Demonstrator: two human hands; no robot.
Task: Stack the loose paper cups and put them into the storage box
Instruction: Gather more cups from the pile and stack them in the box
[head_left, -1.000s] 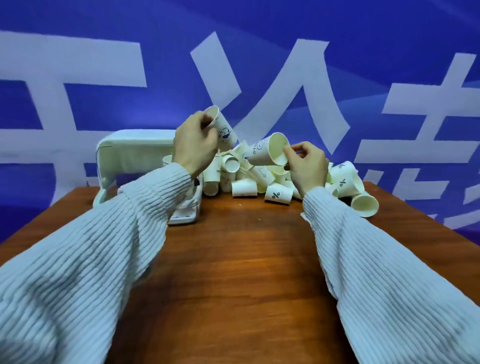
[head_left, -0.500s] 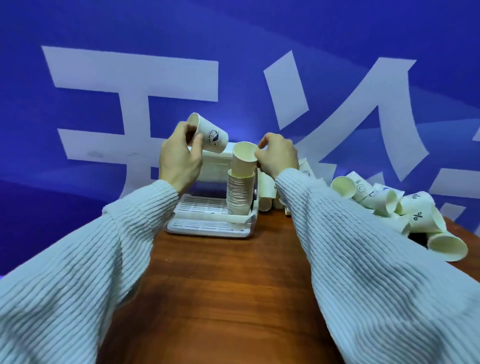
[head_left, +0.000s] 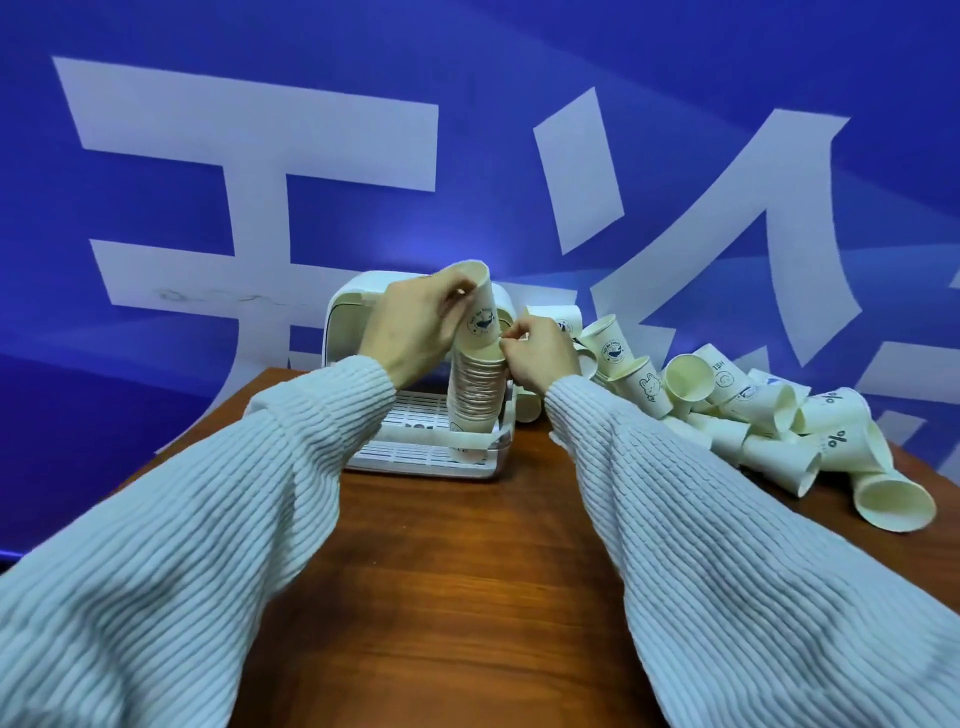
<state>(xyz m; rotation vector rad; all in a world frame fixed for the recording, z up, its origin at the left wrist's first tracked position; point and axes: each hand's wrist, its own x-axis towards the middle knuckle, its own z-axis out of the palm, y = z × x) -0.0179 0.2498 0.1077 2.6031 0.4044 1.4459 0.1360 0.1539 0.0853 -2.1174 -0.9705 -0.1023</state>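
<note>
A blue wall (head_left: 363, 62) with large white characters stands behind a brown wooden bench (head_left: 457, 597). The fingers (head_left: 457, 296) of the left hand (head_left: 415, 327) are closed around the rim and upper side of one paper cup (head_left: 480, 312), which stands upright with its mouth up and has a small dark whale print on its side. The bottom of this cup sits in the mouth of the tall stack of cups (head_left: 475, 400), so it is partly nested and still stands high above the other rims. The fingers (head_left: 511, 335) of the right hand (head_left: 540, 353) are curled and pinch at the top rim of the stack, just beside the lower part of the held cup; I cannot tell exactly how much they grip. The stack stands upright at the right side of the white storage box (head_left: 363, 312), on its slotted floor, behind a low front bar. The box is open at the front and has a rounded top behind the hands. Both arms wear a pale ribbed sweater, with the left sleeve (head_left: 208, 519) and the right sleeve (head_left: 727, 545) reaching forward over the bench. To the right of the box lies a heap of loose cups (head_left: 753, 410), most of them on their sides, some with prints, reaching to the right edge of the bench.
</note>
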